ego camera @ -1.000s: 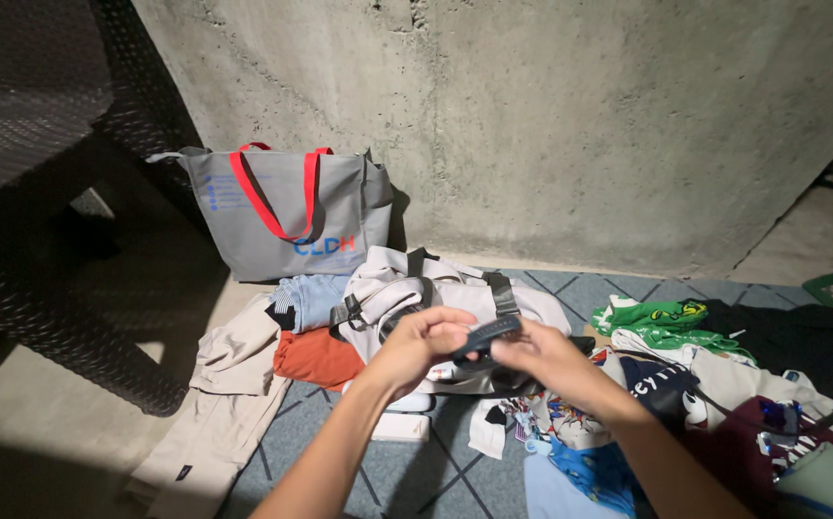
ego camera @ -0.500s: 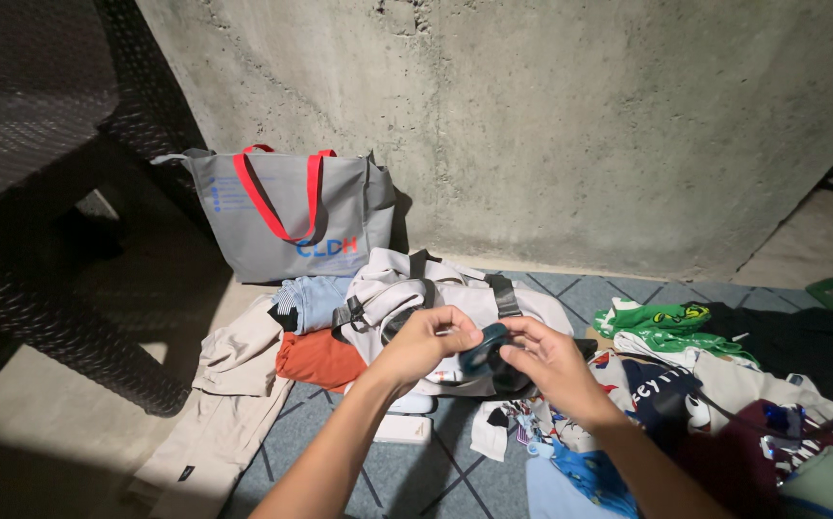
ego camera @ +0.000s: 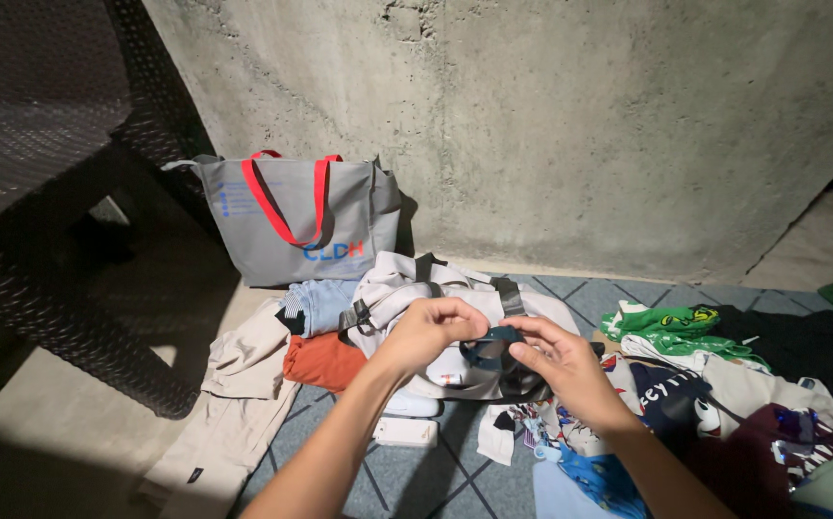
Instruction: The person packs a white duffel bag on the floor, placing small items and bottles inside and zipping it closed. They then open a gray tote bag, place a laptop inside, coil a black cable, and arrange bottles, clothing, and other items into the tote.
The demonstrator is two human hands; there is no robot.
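A rough concrete wall (ego camera: 580, 125) backs a blue patterned mat (ego camera: 416, 471) strewn with clothes. Above the mat's middle, the left hand (ego camera: 426, 332) and right hand (ego camera: 556, 363) pinch a small dark teal strap (ego camera: 495, 336) between their fingertips, over a beige duffel bag (ego camera: 455, 298). The strap looks partly folded, not yet stowed. A grey tote bag (ego camera: 301, 221) with red handles stands against the wall; green garments (ego camera: 671, 322) lie toward the right edge.
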